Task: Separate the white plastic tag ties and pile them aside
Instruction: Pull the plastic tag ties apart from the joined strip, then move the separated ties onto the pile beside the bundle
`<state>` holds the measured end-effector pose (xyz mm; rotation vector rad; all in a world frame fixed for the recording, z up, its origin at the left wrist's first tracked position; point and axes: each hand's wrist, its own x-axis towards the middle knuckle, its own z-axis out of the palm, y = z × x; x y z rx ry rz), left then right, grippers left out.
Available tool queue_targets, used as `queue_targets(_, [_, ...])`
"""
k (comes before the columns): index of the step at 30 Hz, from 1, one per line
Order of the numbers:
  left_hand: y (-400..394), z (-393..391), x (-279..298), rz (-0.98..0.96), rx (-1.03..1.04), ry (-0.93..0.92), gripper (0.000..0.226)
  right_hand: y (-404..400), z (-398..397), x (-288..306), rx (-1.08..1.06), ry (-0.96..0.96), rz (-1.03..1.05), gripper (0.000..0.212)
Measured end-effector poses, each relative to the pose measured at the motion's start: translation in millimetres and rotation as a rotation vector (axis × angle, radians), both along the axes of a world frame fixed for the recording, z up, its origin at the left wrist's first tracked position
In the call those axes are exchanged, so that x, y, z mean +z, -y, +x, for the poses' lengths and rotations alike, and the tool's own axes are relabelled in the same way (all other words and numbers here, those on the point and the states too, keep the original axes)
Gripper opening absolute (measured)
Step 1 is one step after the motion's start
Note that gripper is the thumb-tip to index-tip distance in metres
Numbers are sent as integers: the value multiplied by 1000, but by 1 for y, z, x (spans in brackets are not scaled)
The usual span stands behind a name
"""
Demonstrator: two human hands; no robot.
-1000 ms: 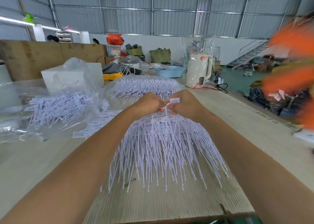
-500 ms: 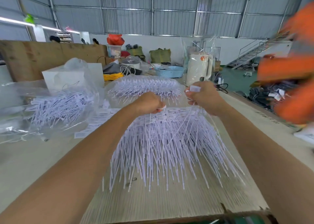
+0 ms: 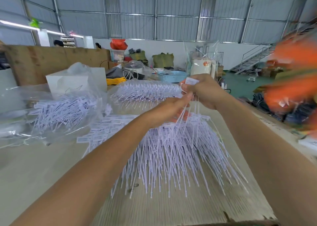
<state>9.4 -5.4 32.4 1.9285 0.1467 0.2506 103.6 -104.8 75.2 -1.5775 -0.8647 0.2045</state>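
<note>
Right hand (image 3: 204, 90) pinches a few thin white plastic tag ties (image 3: 190, 82), lifted just above the fanned white tie bunch (image 3: 173, 150); left hand (image 3: 169, 111) grips that bunch's top, below the right hand.

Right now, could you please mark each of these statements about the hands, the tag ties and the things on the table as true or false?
1. The right hand pinches a few tag ties lifted above the big bunch. True.
2. The left hand lies flat and empty on the table. False: it holds the top of the big bunch.
3. A clear bag of ties lies to the left of the arms. True.
4. The basket at the far end of the table is red. False: it is light blue.
5. The yellow cable is coiled around the big bunch. False: it lies far behind it.
</note>
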Motion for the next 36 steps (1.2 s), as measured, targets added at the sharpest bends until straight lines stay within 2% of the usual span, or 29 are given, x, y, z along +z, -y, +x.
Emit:
queue_targets(2, [8, -4, 2, -88, -91, -9, 27, -12, -3, -6, -49, -7, 35, 17])
queue_targets(5, [9, -10, -2, -169, -7, 18, 8, -25, -12, -13, -56, -27, 43, 4])
queue_targets(9, [-1, -21, -6, -188, 115, 30, 16, -43, -24, -23, 42, -86, 99, 7])
queue_targets(13, [-21, -39, -6, -55, 283, 57, 22, -64, -34, -32, 85, -226, 117, 37])
queue_targets(17, [-45, -64, -10, -19, 427, 33, 14, -102, -54, -43, 280, -364, 143, 12])
queue_targets(21, [-79, -108, -17, 114, 586, 44, 22, -153, -93, -49, 308, -421, 195, 18])
queue_targets(26, [-129, -176, -26, 393, 858, 106, 34, -212, -147, -44, 539, -483, 241, 15])
queue_targets(29, [-160, -205, -28, 343, 963, 113, 37, -246, -171, -43, 519, -444, 127, 20])
queue_targets(32, [-200, -212, -25, 406, 1065, 7, 29, -271, -181, -47, 435, -355, -16, 53])
queue_targets(34, [-227, -206, -22, 514, 1103, -114, 35, -279, -179, -53, 380, -164, -150, 63])
queue_targets(36, [-252, -192, -23, 597, 1090, -221, 40, -278, -174, -60, 366, 15, -261, 57])
